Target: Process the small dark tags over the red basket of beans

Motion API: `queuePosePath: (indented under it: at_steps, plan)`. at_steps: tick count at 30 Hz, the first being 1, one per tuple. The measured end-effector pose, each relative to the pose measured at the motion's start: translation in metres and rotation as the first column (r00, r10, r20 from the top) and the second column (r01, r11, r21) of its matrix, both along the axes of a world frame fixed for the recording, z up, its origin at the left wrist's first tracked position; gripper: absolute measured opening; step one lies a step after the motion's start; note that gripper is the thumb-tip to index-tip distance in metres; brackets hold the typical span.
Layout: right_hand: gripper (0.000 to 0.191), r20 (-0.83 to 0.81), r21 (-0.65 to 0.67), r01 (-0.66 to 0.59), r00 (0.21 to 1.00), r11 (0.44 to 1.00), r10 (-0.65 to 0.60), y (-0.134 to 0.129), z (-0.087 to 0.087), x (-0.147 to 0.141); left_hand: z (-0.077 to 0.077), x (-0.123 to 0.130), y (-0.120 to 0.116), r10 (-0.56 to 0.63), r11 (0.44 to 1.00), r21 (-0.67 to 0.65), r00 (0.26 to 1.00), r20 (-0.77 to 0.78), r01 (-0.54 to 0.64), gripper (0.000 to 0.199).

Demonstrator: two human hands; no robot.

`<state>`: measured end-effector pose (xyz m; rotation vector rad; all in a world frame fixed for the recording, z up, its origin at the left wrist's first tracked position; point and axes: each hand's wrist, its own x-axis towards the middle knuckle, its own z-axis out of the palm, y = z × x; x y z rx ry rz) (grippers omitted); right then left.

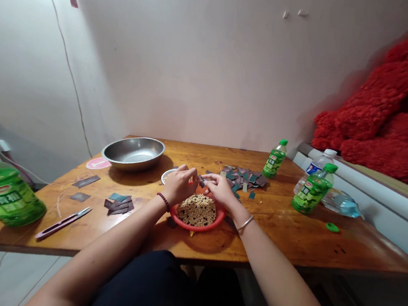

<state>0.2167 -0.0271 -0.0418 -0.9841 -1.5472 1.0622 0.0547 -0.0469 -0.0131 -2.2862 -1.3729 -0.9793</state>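
Observation:
My left hand (180, 185) and my right hand (219, 190) meet above a red plastic basket (219, 220) filled with pale and dark round beads (196, 210). Fingertips of both hands are pinched together around a small greyish piece (201, 181), too small and too covered to name. Behind my left hand, a white bowl (163, 177) shows only in part. To the left lies a small stack of dark flat pieces (120, 205); a larger heap of similar dark and green pieces (245, 178) is spread beyond my right hand.
A steel basin (134, 156) stands at the back left. Thread snips (63, 223) and a large green bottle (3, 192) are near the left edge. Two smaller green bottles (275, 160), a clear bottle (321, 163) and a green cap (332, 227) sit to the right.

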Motion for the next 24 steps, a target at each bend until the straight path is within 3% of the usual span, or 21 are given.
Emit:
queuePosePath:
  at_steps: [4, 24]
  plan:
    - [0.023, -0.011, 0.015, -0.014, 1.0, 1.0, 0.014, 0.0007, -0.0008, -0.0003, 0.0007, 0.0, -0.0005, -0.063, 0.998, -0.014, 0.997, -0.049, 0.062, 0.014]
    - [0.014, -0.023, 0.004, 0.002, 1.0, 1.0, -0.002, -0.0023, 0.0001, 0.0003, 0.0022, 0.0004, -0.0007, -0.007, 0.997, 0.071, 1.0, 0.022, 0.006, 0.011]
